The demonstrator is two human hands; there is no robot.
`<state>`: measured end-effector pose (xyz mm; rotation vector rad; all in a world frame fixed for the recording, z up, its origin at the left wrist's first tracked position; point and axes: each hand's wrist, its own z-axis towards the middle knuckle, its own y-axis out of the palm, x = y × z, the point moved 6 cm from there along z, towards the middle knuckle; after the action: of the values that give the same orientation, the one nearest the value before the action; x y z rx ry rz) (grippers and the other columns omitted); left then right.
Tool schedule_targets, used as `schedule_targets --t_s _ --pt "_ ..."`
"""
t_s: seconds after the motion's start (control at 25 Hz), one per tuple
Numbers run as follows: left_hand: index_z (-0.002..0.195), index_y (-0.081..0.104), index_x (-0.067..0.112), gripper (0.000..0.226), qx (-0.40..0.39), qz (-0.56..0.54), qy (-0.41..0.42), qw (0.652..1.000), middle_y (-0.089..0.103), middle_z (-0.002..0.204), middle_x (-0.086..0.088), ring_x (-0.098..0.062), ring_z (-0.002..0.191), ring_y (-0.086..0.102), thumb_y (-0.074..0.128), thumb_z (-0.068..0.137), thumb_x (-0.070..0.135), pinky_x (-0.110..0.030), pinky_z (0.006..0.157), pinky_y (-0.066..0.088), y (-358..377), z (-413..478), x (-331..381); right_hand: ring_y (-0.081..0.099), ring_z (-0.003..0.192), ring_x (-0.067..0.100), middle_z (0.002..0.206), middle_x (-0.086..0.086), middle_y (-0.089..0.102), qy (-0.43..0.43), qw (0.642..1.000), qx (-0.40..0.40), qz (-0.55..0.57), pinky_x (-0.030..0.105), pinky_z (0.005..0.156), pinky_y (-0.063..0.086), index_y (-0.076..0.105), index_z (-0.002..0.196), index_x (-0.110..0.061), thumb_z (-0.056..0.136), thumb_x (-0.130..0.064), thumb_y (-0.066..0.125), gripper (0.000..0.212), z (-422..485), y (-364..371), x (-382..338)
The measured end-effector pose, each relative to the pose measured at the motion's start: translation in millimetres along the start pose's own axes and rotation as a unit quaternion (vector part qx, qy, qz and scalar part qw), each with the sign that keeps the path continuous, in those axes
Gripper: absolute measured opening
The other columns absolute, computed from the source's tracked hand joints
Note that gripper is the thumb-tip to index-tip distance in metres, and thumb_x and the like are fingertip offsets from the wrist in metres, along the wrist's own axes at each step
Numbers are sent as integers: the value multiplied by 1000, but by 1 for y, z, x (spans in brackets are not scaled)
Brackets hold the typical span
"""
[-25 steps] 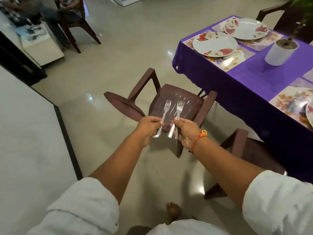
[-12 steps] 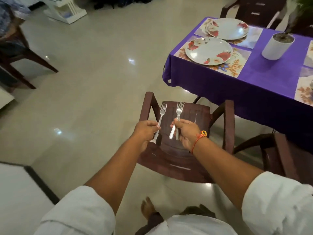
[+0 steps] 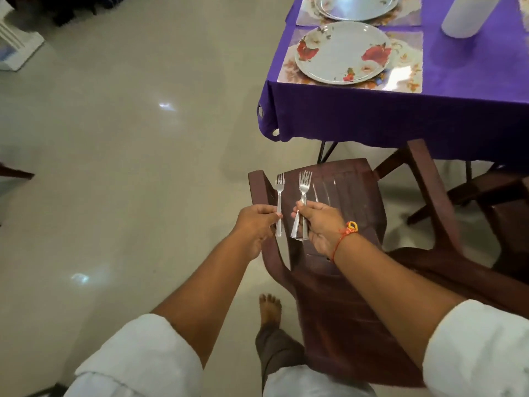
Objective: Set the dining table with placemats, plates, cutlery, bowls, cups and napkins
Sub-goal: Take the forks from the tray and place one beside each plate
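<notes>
The left hand (image 3: 256,224) pinches one fork (image 3: 279,193) upright between thumb and curled fingers; the right hand (image 3: 322,224), just beside it, grips a small bunch of forks (image 3: 304,184), tines up; both hang over a brown chair (image 3: 352,202), short of the purple table (image 3: 400,118) where a plate (image 3: 342,51) sits on a placemat (image 3: 406,73).

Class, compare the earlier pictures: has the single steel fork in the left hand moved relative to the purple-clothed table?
Yes. The single steel fork in the left hand has come nearer the purple-clothed table, carried forward over the brown plastic chair.
</notes>
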<state>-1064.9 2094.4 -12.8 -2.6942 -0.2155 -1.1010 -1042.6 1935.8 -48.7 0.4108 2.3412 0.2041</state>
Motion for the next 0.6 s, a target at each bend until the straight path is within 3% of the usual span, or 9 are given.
schedule_targets --t_s 0.2,0.32,0.44,0.6 --pt "99 68 7 9 -34 13 -19 999 73 100 -14 -27 92 72 68 92 0 -44 92 59 -20 57 44 72 82 15 89 6 72 1 998 47 49 34 69 58 70 97 -11 94 -13 70 5 46 38 -15" --pt "102 67 3 11 -53 11 -5 999 71 92 -10 -19 81 70 66 93 -2 -31 75 62 -8 85 89 69 80 17 81 5 70 -9 996 62 59 38 69 56 70 93 -13 94 -13 70 1 61 51 -46" --pt "103 65 2 11 -78 9 11 997 69 86 -9 -15 71 69 67 92 -2 -25 62 61 14 114 137 68 79 20 82 7 72 -45 994 77 70 42 80 56 70 96 -13 93 -14 71 3 80 62 -88" --pt "101 65 3 11 -91 16 23 995 69 84 -9 -16 72 69 68 91 -1 -30 69 61 41 167 203 71 83 24 83 11 74 -102 985 111 80 44 85 58 73 101 -8 90 -16 75 13 114 74 -150"
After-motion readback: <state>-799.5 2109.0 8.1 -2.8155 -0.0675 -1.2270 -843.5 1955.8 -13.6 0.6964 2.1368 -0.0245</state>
